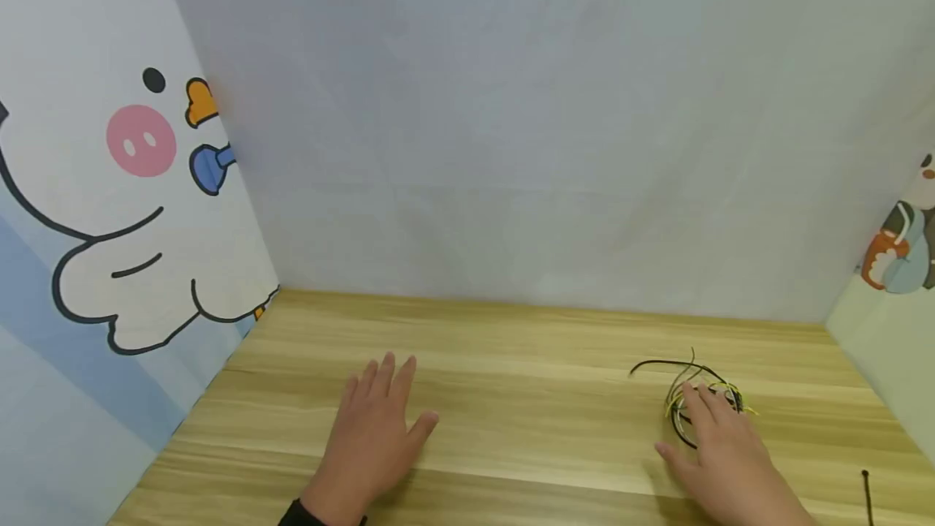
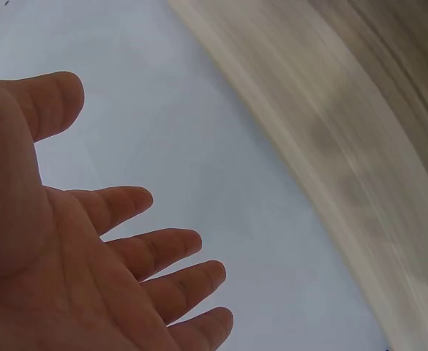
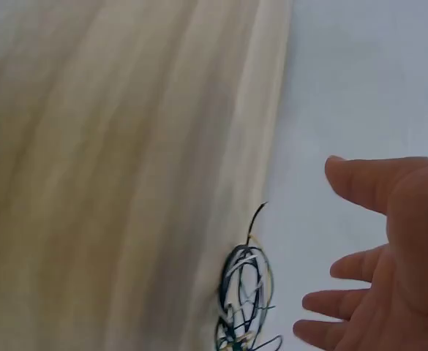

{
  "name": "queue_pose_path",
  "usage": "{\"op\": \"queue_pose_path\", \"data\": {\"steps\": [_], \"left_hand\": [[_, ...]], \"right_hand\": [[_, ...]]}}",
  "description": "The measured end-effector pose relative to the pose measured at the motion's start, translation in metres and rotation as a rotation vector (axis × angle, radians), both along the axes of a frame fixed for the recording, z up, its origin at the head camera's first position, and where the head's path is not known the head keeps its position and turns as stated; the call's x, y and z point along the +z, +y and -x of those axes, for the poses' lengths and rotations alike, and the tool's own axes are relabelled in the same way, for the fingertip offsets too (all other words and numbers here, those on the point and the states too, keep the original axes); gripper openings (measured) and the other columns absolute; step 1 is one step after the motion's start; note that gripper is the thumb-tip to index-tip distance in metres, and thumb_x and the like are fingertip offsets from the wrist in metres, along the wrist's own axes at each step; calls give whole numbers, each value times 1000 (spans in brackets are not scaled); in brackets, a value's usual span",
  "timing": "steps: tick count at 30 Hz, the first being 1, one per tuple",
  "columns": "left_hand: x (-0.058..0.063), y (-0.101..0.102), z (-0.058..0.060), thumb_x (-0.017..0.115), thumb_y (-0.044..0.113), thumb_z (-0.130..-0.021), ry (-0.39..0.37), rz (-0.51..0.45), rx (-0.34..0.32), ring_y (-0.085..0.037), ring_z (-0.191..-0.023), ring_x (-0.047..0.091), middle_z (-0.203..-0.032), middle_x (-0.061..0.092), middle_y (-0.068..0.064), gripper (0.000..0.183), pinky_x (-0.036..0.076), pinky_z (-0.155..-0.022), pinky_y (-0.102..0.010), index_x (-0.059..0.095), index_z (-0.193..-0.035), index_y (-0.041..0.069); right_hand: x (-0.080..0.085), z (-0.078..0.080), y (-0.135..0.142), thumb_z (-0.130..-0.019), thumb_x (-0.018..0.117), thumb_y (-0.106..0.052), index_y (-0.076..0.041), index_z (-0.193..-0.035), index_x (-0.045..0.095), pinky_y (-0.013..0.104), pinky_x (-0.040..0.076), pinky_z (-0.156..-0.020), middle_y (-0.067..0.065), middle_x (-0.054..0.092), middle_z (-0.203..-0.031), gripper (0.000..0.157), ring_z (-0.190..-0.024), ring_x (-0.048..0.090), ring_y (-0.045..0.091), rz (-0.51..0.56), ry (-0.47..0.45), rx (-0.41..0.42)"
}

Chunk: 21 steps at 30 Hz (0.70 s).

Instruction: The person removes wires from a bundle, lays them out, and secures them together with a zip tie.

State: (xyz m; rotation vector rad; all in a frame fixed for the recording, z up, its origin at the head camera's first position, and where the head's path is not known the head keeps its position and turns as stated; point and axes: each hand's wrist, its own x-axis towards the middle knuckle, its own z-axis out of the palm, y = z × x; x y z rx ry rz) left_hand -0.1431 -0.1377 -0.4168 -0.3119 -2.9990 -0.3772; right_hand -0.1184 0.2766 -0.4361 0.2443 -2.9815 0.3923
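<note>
My left hand (image 1: 372,433) is held over the left part of the wooden table with its fingers straight and thumb spread. Its palm and fingers in the left wrist view hold nothing. On the right, my right hand (image 1: 730,453) hovers near a loose coil of thin wires (image 1: 674,416), black, yellow and pale, and hides part of it in the head view. From the right wrist, the wire coil (image 3: 246,292) lies on the tabletop apart from the fingers, which are extended around no object.
A thin black rod-like piece with a rounded end (image 1: 867,489) lies at the table's right front. Behind the wooden table (image 1: 511,380) hangs a plain pale cloth (image 1: 511,120). Cartoon-printed panels (image 1: 88,185) stand at both sides.
</note>
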Motion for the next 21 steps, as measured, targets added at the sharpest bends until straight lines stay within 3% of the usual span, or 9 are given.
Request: {"op": "queue_pose_path", "data": {"steps": [8, 15, 21], "left_hand": [[-4, 4, -2, 54, 52, -96, -27, -24, 0, -40, -144, 20, -157, 26, -22, 74, 14, -115, -58, 33, -153, 11], [-5, 7, -3, 56, 52, -95, -28, -32, -2, -40, -144, 21, -156, 27, -22, 74, 15, -116, -58, 34, -152, 10], [-7, 8, -4, 56, 52, -95, -19, -31, -6, -40, -144, 22, -157, 27, -22, 73, 14, -116, -57, 35, -152, 11]], "right_hand": [[-10, 3, 8, -85, 75, -28, 5, -144, 40, 69, 31, -101, 27, 39, -146, 75, -133, 33, 49, 56, 37, 113], [-11, 6, 13, -83, 77, -19, 3, -138, 48, 65, 36, -100, 27, 43, -143, 67, -130, 38, 48, 68, 13, 127], [-13, 7, 14, -72, 80, -2, 4, -128, 56, 58, 41, -96, 23, 53, -131, 62, -121, 48, 42, 68, 163, 176]]}}
